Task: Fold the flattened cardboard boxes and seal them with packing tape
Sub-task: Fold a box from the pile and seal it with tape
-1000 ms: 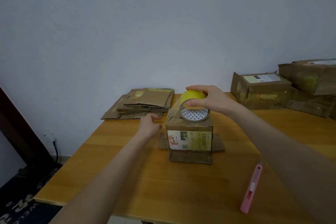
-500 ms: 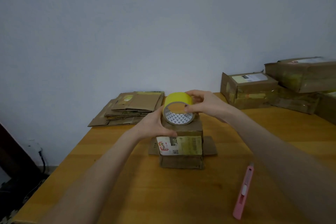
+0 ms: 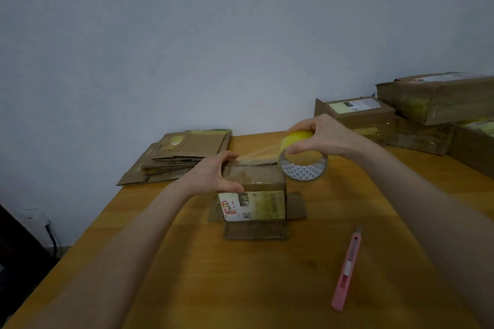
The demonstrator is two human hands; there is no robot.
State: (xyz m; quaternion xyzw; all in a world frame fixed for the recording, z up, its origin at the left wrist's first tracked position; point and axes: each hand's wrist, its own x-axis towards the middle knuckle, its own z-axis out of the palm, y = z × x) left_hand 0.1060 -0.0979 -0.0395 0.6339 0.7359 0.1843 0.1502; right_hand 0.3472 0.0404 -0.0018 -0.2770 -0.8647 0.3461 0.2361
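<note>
A small cardboard box (image 3: pixel 254 203) stands near the middle of the wooden table (image 3: pixel 240 288), its lower flaps splayed flat on the tabletop at the left, right and near sides, and a white label with red marks on the face toward the camera. The left hand (image 3: pixel 213 175) grips the box's top left edge, thumb on the near corner and fingers curled over the far one. The right hand (image 3: pixel 323 139) is closed around a yellow roll of packing tape (image 3: pixel 302 165), holding it in the air just past the box's top right edge with the patterned core facing the camera. A faint glossy strip of tape (image 3: pixel 256 153) stretches from the roll across the box top toward the left hand – its end is hard to make out. A pink utility knife (image 3: pixel 347 267) lies on the table to the near right, apart from the box. Flattened boxes (image 3: pixel 184 155) are stacked at the far left by the wall – taped boxes (image 3: pixel 358 115) are piled at the far right.
</note>
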